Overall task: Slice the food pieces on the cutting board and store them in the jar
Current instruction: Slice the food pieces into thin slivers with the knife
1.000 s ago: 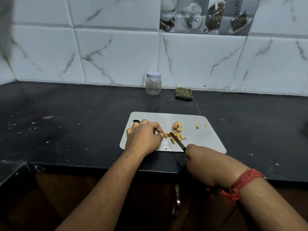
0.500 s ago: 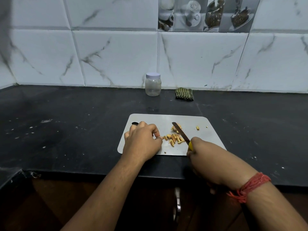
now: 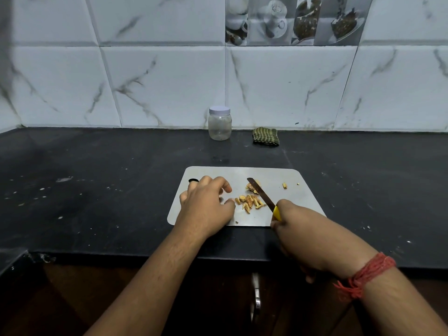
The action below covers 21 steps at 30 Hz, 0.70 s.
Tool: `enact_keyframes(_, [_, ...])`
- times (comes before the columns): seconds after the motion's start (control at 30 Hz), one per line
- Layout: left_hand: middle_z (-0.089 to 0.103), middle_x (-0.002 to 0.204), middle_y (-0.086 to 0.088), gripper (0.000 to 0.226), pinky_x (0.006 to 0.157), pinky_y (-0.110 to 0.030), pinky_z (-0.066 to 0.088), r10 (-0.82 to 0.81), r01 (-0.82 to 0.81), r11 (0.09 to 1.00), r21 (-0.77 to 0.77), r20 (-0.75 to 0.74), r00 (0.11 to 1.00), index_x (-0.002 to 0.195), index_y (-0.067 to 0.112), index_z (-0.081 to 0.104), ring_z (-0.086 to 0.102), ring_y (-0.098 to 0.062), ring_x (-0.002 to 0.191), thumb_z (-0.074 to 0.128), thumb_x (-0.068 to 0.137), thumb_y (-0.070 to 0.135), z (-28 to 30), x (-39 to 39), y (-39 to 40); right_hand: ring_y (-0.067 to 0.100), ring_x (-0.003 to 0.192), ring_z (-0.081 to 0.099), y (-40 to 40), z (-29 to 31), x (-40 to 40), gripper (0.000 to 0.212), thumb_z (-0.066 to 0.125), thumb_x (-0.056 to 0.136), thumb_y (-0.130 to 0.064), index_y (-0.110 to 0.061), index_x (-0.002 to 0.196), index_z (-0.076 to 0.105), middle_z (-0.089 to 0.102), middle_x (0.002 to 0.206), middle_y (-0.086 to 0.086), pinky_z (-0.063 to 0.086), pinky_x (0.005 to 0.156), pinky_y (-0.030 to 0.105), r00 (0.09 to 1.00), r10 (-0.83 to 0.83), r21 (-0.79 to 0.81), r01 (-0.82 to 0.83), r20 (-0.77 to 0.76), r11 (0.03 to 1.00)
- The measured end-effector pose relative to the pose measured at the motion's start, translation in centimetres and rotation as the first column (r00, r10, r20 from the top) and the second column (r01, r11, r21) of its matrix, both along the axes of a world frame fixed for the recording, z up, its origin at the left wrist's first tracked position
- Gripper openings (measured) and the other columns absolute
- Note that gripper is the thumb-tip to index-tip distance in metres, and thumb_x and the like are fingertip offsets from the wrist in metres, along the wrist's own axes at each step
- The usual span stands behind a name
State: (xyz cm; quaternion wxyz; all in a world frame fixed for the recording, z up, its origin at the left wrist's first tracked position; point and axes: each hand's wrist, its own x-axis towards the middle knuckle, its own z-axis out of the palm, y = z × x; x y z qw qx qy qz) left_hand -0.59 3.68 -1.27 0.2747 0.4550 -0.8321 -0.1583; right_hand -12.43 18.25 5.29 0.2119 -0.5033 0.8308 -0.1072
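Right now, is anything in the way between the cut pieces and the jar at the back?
Nothing stands on the counter between the cut pieces and the jar. But the jar's lid is on, so it blocks the opening. The folded cloth lies off to the side.

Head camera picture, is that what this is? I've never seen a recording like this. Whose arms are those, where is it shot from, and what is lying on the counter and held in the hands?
Yes. There is no machine: a person wears one camera on the head, looking down at both bare hands. On the black counter lies a pale cutting board. On it sit a heap of sliced food pieces and an uncut chunk. The right hand grips a knife with a yellow handle, its blade pointing over the chunk. The left hand rests on the board beside the slices, fingers loosely curled, holding nothing. By the tiled wall stand a lidded clear jar and a folded green cloth.
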Motion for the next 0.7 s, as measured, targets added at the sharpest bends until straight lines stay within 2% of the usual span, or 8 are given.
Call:
enact_keyframes(0.1, [0.048,0.104,0.018,0.022,0.102,-0.035,0.027,-0.047,0.049,0.997,-0.058,0.03,0.998,0.114,0.046,0.062,0.036,-0.008,0.11,0.06,0.092,0.048,0.0,-0.2,0.1,0.023,0.054,0.059,0.0,-0.1,-0.1,0.009,0.035,0.1,-0.021,-0.017,0.095,0.041,0.06,0.081,0.008,0.053,0.05,0.034,1.0,0.012,-0.004,-0.012,-0.029,1.0])
enact_keyframes(0.2, [0.048,0.099,0.017,0.017,0.1,-0.036,0.029,-0.044,0.049,0.996,-0.07,0.066,0.997,0.102,0.042,0.068,0.038,-0.011,0.107,0.061,0.091,0.052,-0.1,-0.4,0.1,0.024,0.054,0.059,0.0,0.0,0.1,0.008,0.036,0.1,-0.021,-0.016,0.097,0.042,0.061,0.083,0.009,0.055,0.051,0.036,1.0,0.013,-0.008,-0.013,-0.004,1.0])
enact_keyframes(0.3, [0.051,0.101,0.018,0.01,0.099,-0.035,0.029,-0.042,0.044,0.997,-0.056,0.025,0.999,0.093,0.039,0.069,0.04,-0.01,0.107,0.063,0.091,0.047,-0.3,-0.2,-0.1,0.023,0.058,0.06,0.0,0.0,0.3,0.009,0.035,0.1,-0.022,-0.017,0.097,0.041,0.06,0.083,0.008,0.056,0.053,0.038,0.999,0.032,-0.016,-0.032,-0.022,0.999])
enact_keyframes(0.37, [0.053,0.102,0.019,0.006,0.098,-0.033,0.028,-0.041,0.041,0.998,-0.036,-0.004,0.999,0.095,0.039,0.068,0.042,-0.008,0.107,0.064,0.091,0.039,-0.4,0.0,-0.1,0.023,0.062,0.06,-0.1,-0.1,0.5,0.007,0.035,0.1,-0.021,-0.017,0.097,0.041,0.059,0.083,0.007,0.057,0.055,0.039,0.999,0.039,-0.009,-0.04,-0.032,0.999])
enact_keyframes(0.43, [0.053,0.103,0.02,0.012,0.097,-0.032,0.028,-0.032,0.032,0.999,-0.009,-0.022,0.999,0.1,0.04,0.066,0.042,-0.006,0.106,0.064,0.09,0.033,-0.3,0.2,-0.2,0.024,0.063,0.06,-0.1,0.0,0.6,0.006,0.035,0.099,-0.02,-0.017,0.097,0.04,0.059,0.085,0.008,0.056,0.053,0.037,0.999,0.047,0.003,-0.047,-0.022,0.999])
enact_keyframes(0.53, [0.052,0.104,0.019,0.01,0.097,-0.032,0.027,-0.004,0.004,1.0,0.013,-0.011,1.0,0.095,0.037,0.066,0.039,-0.007,0.106,0.062,0.09,0.03,-0.1,0.2,-0.2,0.019,0.061,0.055,-0.2,-0.4,1.0,0.007,0.036,0.099,-0.019,-0.014,0.097,0.04,0.057,0.082,0.006,0.049,0.049,0.032,0.996,0.083,0.009,-0.083,-0.037,0.997])
enact_keyframes(0.63, [0.052,0.104,0.019,0.01,0.096,-0.031,0.026,0.013,-0.013,1.0,0.014,0.006,1.0,0.088,0.037,0.067,0.036,-0.006,0.104,0.06,0.09,0.03,-0.2,0.1,-0.2,0.01,0.054,0.042,-0.5,-0.7,1.6,0.003,0.038,0.098,-0.012,-0.009,0.1,0.038,0.048,0.072,0.0,0.03,0.042,0.022,0.979,0.162,0.049,-0.157,-0.121,0.986])
enact_keyframes(0.7, [0.053,0.103,0.018,0.01,0.096,-0.031,0.025,0.019,-0.019,1.0,0.021,0.004,1.0,0.086,0.037,0.068,0.036,-0.007,0.104,0.061,0.09,0.031,-0.2,0.1,-0.2,0.011,0.054,0.043,-0.5,-0.4,2.0,0.008,0.038,0.097,-0.009,-0.008,0.104,0.041,0.052,0.076,0.003,0.029,0.04,0.021,0.98,0.17,0.075,-0.163,-0.101,0.984])
